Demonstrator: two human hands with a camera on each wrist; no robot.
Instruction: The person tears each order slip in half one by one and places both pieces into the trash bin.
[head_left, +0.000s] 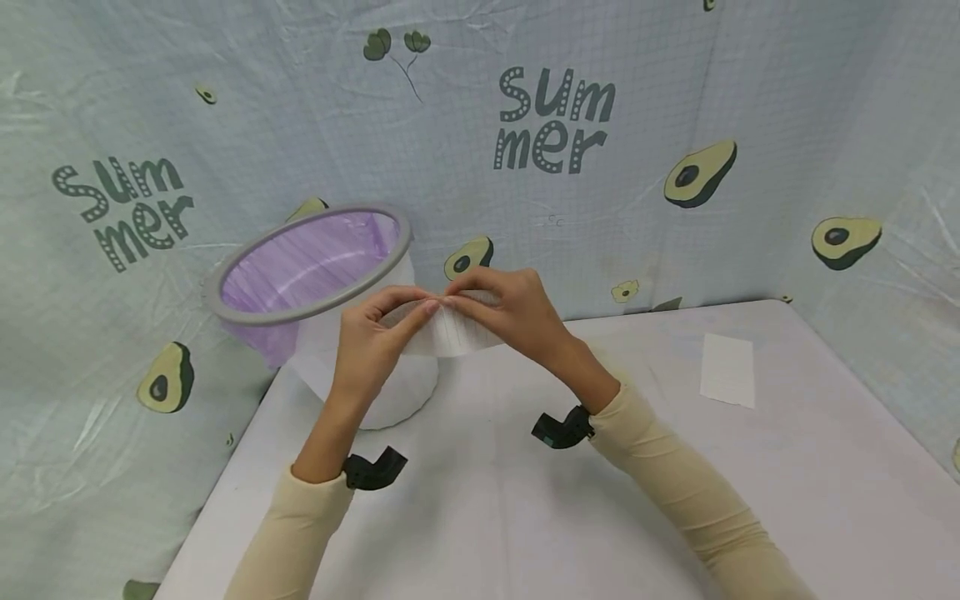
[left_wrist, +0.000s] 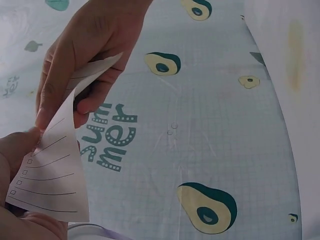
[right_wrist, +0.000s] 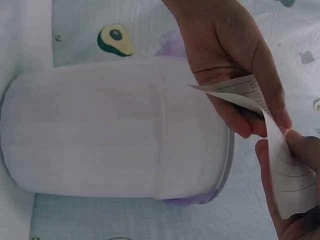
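A white checklist sheet [head_left: 454, 335], printed with lines and small checkboxes, is held up in the air above the table. My left hand [head_left: 367, 337] pinches its upper edge between thumb and fingertips. Right beside it, my right hand [head_left: 517, 315] pinches the same edge, the two thumbs almost touching. In the left wrist view the paper [left_wrist: 55, 175] bends along its length between the hands. The right wrist view shows one part of the sheet [right_wrist: 290, 180] curving down and another part sticking out by the left hand [right_wrist: 230, 65]. Whether it is torn, I cannot tell.
Behind my left hand stands a white bin [head_left: 405, 387] with a grey rim [head_left: 401, 258] and a purple bag liner [head_left: 300, 271]. Another piece of white paper [head_left: 727, 371] lies at the table's right. A printed curtain [head_left: 637, 67] hangs behind the white table [head_left: 487, 517].
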